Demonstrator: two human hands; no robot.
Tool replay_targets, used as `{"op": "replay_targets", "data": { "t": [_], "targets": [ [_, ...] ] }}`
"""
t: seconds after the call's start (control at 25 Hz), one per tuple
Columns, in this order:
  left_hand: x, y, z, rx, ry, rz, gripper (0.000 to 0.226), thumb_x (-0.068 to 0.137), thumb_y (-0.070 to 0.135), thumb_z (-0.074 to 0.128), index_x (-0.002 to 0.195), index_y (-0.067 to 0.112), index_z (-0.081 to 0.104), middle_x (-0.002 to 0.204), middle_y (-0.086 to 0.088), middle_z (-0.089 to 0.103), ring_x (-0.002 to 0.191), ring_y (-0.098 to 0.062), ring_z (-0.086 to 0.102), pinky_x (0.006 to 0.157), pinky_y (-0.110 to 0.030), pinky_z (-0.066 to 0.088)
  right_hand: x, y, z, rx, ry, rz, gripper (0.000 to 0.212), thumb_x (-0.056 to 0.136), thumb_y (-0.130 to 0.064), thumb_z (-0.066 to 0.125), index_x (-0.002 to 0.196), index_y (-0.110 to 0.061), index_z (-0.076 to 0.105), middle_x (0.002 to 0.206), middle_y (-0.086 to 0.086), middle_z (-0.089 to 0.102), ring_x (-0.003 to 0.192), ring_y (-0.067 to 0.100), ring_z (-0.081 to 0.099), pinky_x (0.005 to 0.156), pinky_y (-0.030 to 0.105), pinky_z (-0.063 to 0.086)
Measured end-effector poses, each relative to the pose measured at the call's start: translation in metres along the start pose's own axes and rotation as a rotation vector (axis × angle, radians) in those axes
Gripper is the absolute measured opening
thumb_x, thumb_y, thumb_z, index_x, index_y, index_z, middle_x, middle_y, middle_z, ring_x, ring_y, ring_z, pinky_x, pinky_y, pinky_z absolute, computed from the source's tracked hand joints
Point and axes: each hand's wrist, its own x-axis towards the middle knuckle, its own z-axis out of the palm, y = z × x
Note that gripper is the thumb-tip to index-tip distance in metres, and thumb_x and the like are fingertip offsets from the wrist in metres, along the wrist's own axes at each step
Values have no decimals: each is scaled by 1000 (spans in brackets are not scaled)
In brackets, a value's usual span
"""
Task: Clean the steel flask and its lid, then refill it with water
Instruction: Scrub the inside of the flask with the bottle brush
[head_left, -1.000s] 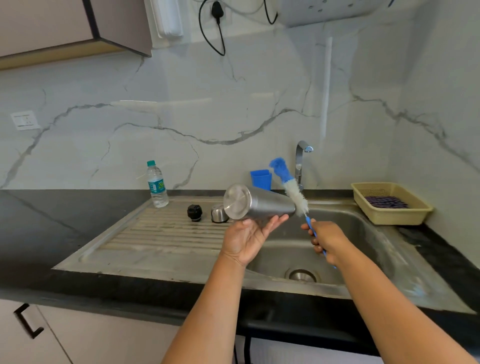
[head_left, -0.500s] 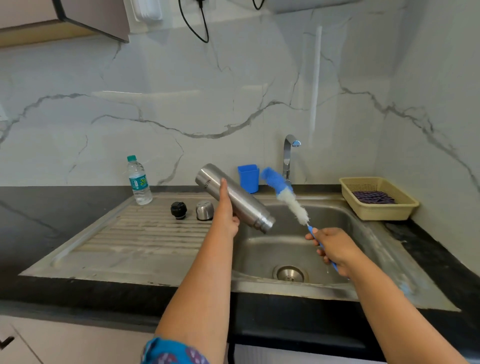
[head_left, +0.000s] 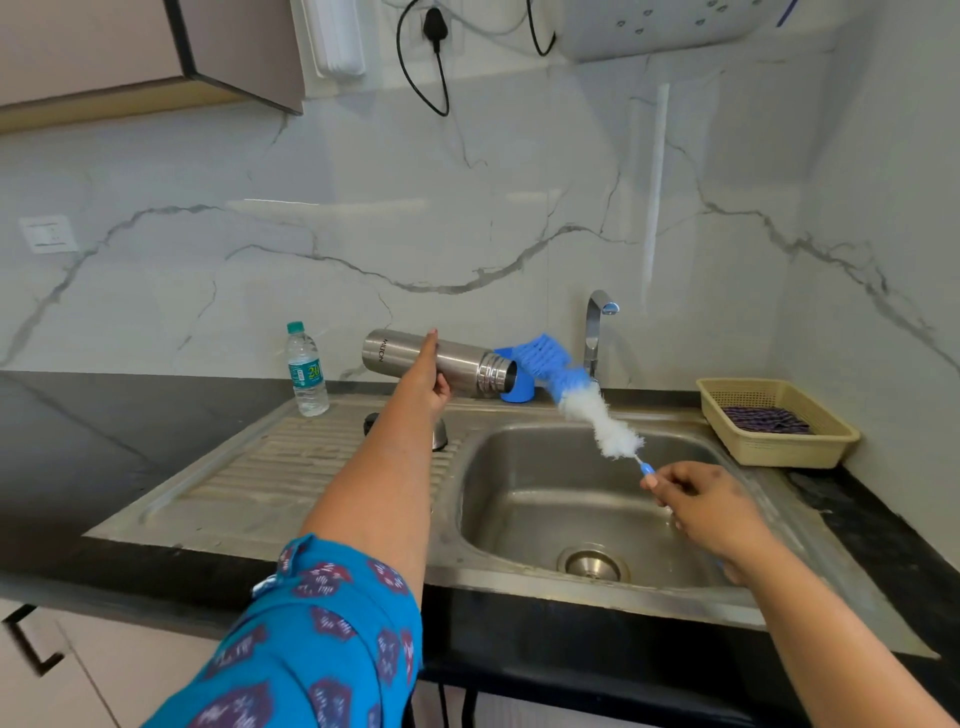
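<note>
Sideways above the drainboard, the steel flask (head_left: 436, 361) lies nearly level in the left hand (head_left: 423, 382), fingers curled round it, open mouth facing right toward the bottle brush (head_left: 576, 392). Right hand (head_left: 698, 501) pinches the brush handle over the sink (head_left: 519, 582). A tan basket (head_left: 774, 449) holds dark cloth (head_left: 766, 420).

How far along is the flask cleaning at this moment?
Done: the flask is open. In hand: the left hand holds it sideways; the right hand holds the bottle brush, its tip at the mouth, not inside. Left: scrubbing, cleaning the lid, refilling; the tap shows no water.
</note>
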Motion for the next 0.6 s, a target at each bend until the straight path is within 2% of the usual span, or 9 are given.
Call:
{"op": "replay_targets", "data": {
  "t": [0.16, 0.24, 0.36, 0.4, 0.52, 0.56, 0.6],
  "targets": [
    [3, 5, 3, -50, 57, 28, 58, 75, 51, 79, 101, 6, 55, 116, -11, 62, 103, -21, 67, 47, -11, 50, -4, -5, 1, 89, -47, -36, 17, 91, -25, 64, 80, -14, 71, 68, 7, 58, 58, 17, 46, 59, 32, 40],
    [5, 3, 6, -87, 76, 25, 62, 75, 51, 79, 108, 5, 56, 117, -10, 61, 107, -24, 66, 44, -12, 50, -8, -4, 5, 78, -41, -46, 20, 91, -25, 65, 78, -12, 72, 64, 4, 57, 55, 16, 44, 58, 31, 39],
    [5, 1, 8, -147, 90, -10, 69, 73, 49, 81, 118, 4, 54, 118, -14, 62, 102, -25, 68, 42, -13, 49, -10, -3, 11, -34, 12, -56, 25, 91, -25, 64, 74, -8, 72, 56, -3, 54, 51, 13, 42, 57, 26, 38],
    [4, 1, 9, -158, 90, -19, 69, 73, 49, 81, 118, 4, 54, 118, -15, 62, 102, -25, 68, 44, -12, 49, -9, -2, 12, -9, 4, -35, 24, 92, -24, 63, 77, -7, 73, 57, -2, 54, 50, 12, 41, 54, 25, 37],
    [-3, 1, 11, -161, 55, -34, 68, 73, 44, 83, 116, 3, 50, 116, -16, 62, 102, -26, 68, 49, -11, 51, -13, -10, 11, 335, -139, 103, 19, 94, -17, 60, 85, -7, 73, 66, 5, 56, 47, 10, 36, 45, 25, 29],
    [-5, 1, 11, -155, 41, -41, 67, 73, 42, 83, 114, 3, 49, 114, -16, 62, 102, -27, 68, 48, -12, 51, -14, -11, 10, 324, -144, 81, 19, 94, -18, 60, 82, -10, 73, 69, 7, 58, 47, 10, 37, 46, 25, 30],
    [-7, 1, 12, -142, 26, -45, 64, 74, 40, 83, 112, 3, 48, 112, -17, 62, 102, -28, 68, 47, -12, 50, -13, -10, 9, 182, -104, -2, 19, 93, -20, 62, 79, -15, 74, 71, 6, 62, 50, 10, 41, 51, 25, 35]
  ]
}}
